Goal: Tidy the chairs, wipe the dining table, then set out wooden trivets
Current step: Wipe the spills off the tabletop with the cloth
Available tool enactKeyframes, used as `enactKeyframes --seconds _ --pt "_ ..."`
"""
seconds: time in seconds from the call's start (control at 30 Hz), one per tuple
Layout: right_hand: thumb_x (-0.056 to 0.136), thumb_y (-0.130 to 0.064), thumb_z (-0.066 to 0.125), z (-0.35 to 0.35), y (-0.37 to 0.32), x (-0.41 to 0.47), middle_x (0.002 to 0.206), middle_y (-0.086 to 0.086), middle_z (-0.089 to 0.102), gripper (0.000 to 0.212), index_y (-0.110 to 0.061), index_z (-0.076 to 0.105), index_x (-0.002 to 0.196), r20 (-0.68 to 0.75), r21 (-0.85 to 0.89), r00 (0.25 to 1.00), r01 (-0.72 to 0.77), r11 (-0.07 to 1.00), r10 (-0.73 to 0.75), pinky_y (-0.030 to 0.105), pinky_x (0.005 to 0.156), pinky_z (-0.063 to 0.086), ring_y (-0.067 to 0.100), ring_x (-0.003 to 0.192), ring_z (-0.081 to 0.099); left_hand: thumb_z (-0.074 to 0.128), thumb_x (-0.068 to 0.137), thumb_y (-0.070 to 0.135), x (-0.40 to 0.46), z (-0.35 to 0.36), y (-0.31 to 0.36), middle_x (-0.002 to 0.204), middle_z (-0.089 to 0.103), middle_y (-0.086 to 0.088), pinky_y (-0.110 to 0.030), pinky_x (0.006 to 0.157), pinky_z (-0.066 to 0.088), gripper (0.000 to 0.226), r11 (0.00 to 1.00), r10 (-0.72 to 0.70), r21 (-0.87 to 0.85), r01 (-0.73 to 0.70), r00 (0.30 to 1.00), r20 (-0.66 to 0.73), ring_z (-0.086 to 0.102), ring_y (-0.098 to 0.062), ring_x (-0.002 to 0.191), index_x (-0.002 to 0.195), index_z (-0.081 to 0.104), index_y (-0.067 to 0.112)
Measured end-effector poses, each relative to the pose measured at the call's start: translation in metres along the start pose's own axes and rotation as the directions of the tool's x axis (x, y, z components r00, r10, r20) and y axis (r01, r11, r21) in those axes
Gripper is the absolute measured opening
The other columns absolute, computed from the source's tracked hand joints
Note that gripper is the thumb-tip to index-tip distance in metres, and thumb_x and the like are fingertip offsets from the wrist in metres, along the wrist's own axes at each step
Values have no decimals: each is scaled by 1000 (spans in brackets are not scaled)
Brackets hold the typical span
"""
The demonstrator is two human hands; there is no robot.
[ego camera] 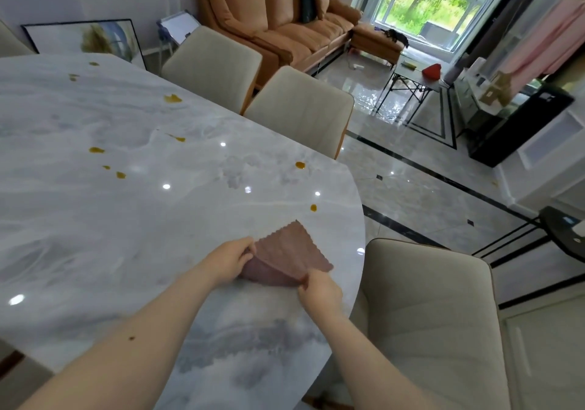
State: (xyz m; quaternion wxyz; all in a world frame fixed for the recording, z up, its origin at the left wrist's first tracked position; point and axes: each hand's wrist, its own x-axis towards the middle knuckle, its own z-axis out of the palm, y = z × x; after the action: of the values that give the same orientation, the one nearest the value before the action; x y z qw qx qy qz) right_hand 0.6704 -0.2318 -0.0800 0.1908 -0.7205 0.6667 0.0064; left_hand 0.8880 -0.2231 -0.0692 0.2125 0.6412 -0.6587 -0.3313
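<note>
A dusty-pink cleaning cloth lies folded near the right end of the grey marble dining table. My left hand pinches the cloth's left edge, and my right hand pinches its near right corner. Several yellow-brown spills dot the tabletop, with two drops close behind the cloth. Beige chairs stand around the table: one at the near right end, two along the far side. No wooden trivets are in view.
An orange sofa stands behind the far chairs. A framed picture leans on the wall at the left. A small folding table and a white cabinet stand to the right on glossy tiled floor.
</note>
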Motion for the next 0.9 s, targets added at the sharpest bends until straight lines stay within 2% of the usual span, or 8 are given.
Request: enactKeyframes --seconds 0.13,0.2,0.33,0.5,0.6,0.7,0.8,0.9 --pt "88 -21 48 8 3 -6 93 5 61 13 -13 57 94 -5 16 1000 -13 1000 13 29 69 45 25 87 60 48 98 24 -3 19 -8 106 64 -5 -20 74 35 19 996 -51 84 35 980 192 54 -15 91 98 63 12" --pt "91 -18 46 12 -3 0 102 6 59 20 -10 59 103 -97 61 995 23 998 -17 32 75 46 24 96 57 45 99 29 0 24 -10 109 64 -3 -24 80 39 23 996 -55 83 45 990 127 57 -17 98 100 64 16" --pt "96 -12 41 28 -22 16 128 8 56 36 -7 56 129 -202 175 978 82 981 -45 33 99 39 25 120 47 48 96 17 9 36 -16 122 55 -5 -31 96 39 22 977 -21 210 31 999 -49 49 -24 117 115 60 15" --pt "104 -24 32 61 -45 33 157 10 24 46 -15 32 149 -98 305 993 -35 952 68 36 120 10 25 147 13 43 93 7 13 52 -32 132 51 -7 -32 100 35 37 949 -32 310 58 996 -88 44 -25 123 126 56 16" --pt "104 -35 26 74 -54 47 160 17 6 51 -21 18 153 -44 226 990 -120 967 133 44 118 -6 31 148 -3 42 91 6 20 54 -35 122 58 -8 -33 93 40 34 963 -51 250 100 979 -197 51 -26 114 119 58 15" --pt "102 -46 27 77 -46 60 159 22 0 61 -16 14 154 -77 142 982 -162 977 174 50 116 -10 36 147 -7 42 91 6 37 53 -39 120 57 -10 -37 89 40 32 957 -20 274 90 969 -247 52 -28 111 119 58 13" --pt "96 -58 29 69 -27 77 158 26 -1 76 -10 15 153 -113 158 958 -243 957 262 55 114 -11 40 145 -10 46 94 12 55 56 -44 131 51 -10 -38 92 36 33 944 4 318 85 963 -269 48 -27 118 125 55 13" --pt "90 -69 27 59 -11 99 156 29 -5 90 -7 11 152 -109 140 935 -322 936 338 59 112 -13 43 144 -13 42 99 23 76 67 -44 153 30 -10 -37 109 23 45 913 -4 399 89 978 -207 32 -23 138 142 39 12"
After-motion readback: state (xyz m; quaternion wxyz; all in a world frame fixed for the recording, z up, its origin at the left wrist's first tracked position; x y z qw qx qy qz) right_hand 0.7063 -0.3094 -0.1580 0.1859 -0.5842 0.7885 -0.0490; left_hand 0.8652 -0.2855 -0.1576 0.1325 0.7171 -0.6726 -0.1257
